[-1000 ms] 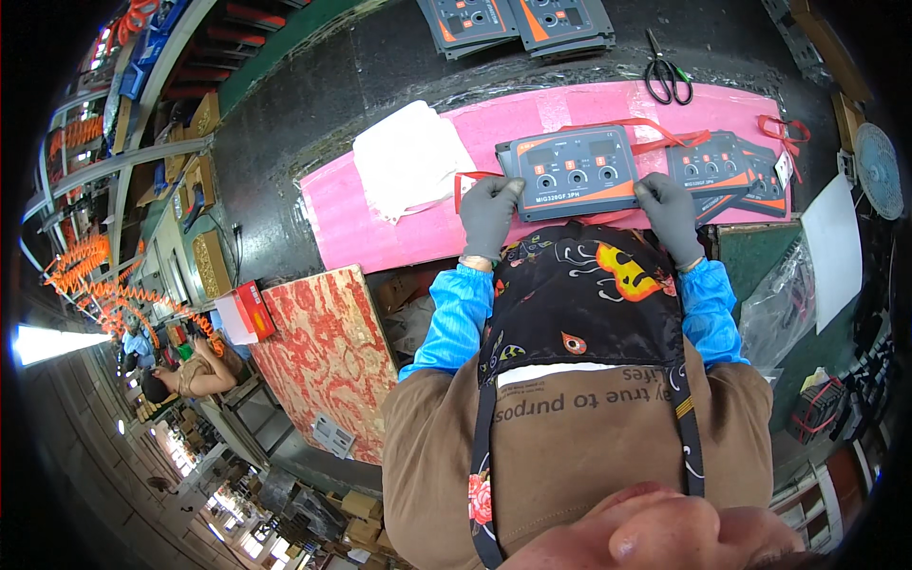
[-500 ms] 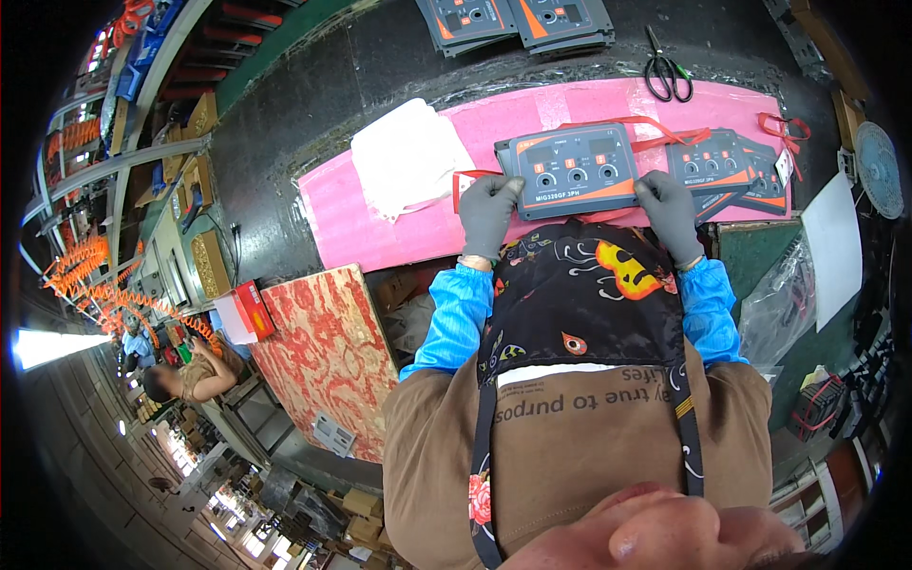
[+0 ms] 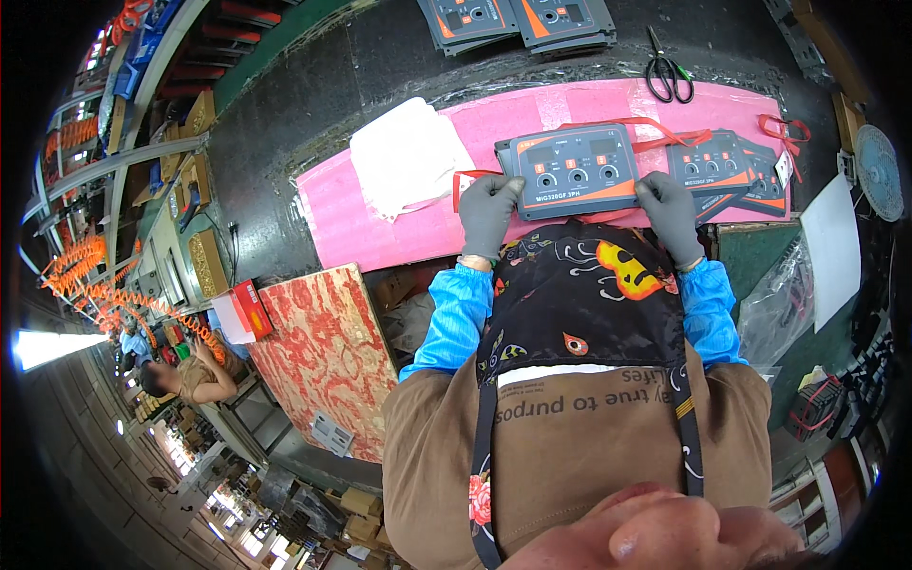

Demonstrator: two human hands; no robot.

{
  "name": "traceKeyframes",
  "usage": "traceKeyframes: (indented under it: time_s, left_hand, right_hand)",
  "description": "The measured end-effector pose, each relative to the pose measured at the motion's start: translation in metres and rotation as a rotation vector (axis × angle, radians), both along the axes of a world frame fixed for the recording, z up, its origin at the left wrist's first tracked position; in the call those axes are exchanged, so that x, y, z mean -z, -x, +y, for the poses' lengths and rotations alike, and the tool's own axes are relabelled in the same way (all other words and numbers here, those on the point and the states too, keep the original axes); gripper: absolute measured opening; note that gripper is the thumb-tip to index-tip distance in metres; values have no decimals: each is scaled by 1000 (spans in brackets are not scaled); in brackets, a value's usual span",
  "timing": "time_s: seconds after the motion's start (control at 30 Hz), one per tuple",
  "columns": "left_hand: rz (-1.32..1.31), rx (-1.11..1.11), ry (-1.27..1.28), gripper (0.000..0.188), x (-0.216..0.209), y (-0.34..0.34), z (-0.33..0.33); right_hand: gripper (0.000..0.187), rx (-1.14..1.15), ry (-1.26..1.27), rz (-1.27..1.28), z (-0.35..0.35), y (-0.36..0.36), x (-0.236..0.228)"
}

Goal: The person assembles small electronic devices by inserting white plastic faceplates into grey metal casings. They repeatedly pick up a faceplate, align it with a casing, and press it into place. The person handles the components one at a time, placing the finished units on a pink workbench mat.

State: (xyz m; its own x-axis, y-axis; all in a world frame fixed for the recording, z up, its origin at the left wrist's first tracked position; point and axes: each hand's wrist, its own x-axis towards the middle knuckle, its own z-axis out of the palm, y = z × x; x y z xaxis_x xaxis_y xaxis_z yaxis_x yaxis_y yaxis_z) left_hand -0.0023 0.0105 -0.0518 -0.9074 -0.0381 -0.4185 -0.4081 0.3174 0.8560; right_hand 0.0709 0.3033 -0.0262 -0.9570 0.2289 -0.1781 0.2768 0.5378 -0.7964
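Observation:
A grey and orange control panel (image 3: 570, 171), with knob holes and two dark display windows, is held by its two ends over the pink foam sheet (image 3: 351, 233). My left hand (image 3: 488, 214), in a grey glove, pinches its left edge. On the opposite edge, my gloved right hand (image 3: 671, 214) grips with thumb and fingers. Red ribbon (image 3: 655, 128) runs behind the panel to the right. A small pile of similar panels (image 3: 712, 166) lies just right of my right hand. To the left of the held panel rests a folded white cloth (image 3: 408, 157).
Black-handled scissors (image 3: 670, 81) lie at the sheet's far edge. Two stacks of panels (image 3: 560, 19) stand at the back. A red-patterned board (image 3: 323, 361) is at the near left, a white sheet (image 3: 831, 252) at the right. Another person (image 3: 195, 375) sits far left.
My hands and the panel stay almost still. At the far left, the other person has shifted slightly.

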Motion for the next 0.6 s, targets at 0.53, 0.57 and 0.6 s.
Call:
traceKeyframes:
  time_s: [0.53,0.57,0.6]
  left_hand:
    - [162,761,819,45,-50,46,0]
    - [134,843,903,45,-62,53,4]
    - [104,923,988,46,-69,58,7]
  right_hand:
    - [14,-456,-730,-70,6,23,-25]
    - [13,-499,-793,-145,8,27,-27]
    - [14,-511,-847,-234,11,31,-28]
